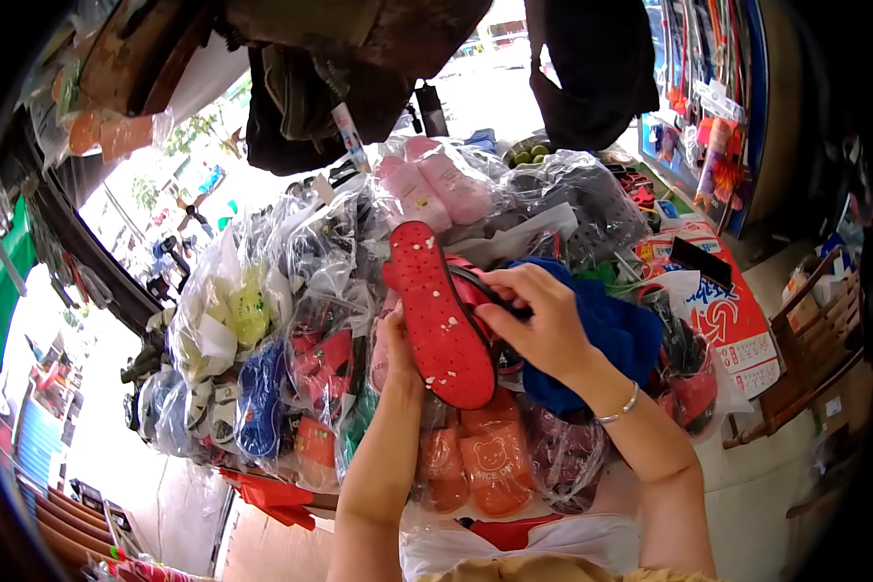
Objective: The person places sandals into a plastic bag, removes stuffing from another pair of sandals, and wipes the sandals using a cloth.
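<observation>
A red slipper (446,335) with a black edge is held up in front of me, its sole facing my view. Whitish specks dot the sole. Along its left side, my left hand (399,354) is closed around the slipper, with most of the fingers hidden behind it. My right hand (538,315), a bracelet (623,403) on its wrist, pinches a dark band at the slipper's right edge. Behind the right hand lies a blue cloth (606,325). Orange slippers with a bear print (495,466) lie just below, in clear plastic.
Bagged footwear covers the stall, including pink slippers (436,184) at the back and a blue slipper (260,398) at left. A phone (701,262) lies on a red and white printed sheet (737,325). Dark bags (592,68) hang overhead. A wooden chair (810,354) stands at right.
</observation>
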Action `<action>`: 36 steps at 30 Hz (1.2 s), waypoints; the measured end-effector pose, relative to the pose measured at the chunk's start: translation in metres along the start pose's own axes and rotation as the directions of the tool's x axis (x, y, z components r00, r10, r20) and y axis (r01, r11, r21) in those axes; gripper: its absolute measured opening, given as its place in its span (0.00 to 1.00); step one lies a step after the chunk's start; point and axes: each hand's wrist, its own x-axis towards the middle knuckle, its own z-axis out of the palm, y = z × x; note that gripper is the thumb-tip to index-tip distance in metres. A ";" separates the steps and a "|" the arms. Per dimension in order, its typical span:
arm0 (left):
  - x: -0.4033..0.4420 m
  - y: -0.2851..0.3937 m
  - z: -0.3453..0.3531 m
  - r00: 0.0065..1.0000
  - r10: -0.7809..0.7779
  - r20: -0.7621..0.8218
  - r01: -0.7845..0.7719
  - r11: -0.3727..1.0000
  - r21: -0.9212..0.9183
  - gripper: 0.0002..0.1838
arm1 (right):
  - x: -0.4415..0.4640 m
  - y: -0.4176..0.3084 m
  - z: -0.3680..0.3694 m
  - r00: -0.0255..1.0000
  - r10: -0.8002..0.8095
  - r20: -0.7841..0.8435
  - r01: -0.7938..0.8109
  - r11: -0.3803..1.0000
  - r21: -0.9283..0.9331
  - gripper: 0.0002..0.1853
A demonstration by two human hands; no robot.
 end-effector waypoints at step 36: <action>-0.016 -0.006 -0.010 0.980 0.195 0.041 -0.199 0.944 0.262 0.04 | 0.028 0.017 0.038 0.959 0.284 0.027 -0.266 0.857 0.441 0.14</action>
